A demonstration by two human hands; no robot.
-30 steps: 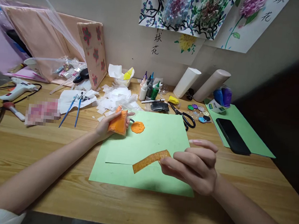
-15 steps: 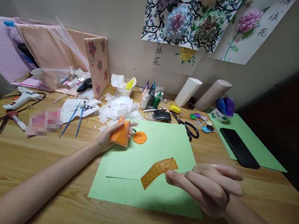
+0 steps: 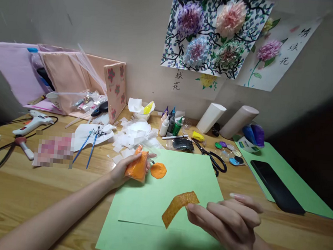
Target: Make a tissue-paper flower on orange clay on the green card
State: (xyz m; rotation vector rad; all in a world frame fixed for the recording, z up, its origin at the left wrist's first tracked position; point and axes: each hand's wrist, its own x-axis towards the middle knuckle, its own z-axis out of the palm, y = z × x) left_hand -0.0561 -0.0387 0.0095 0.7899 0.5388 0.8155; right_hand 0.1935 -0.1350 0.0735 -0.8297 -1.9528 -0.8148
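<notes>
The fingertips of the right hand (image 3: pixel 229 224) are clamped on the strip (image 3: pixel 177 207) near 1 end, above the paper (image 3: pixel 197 170); so slight a pinch could let it slip. Its bowed long axis runs upper right to free lower left. The left hand (image 3: pixel 121 171) clasps the bag (image 3: pixel 137 166).

Muted light, soft-edged shadow on the green paper (image 3: pixel 133 239)
</notes>
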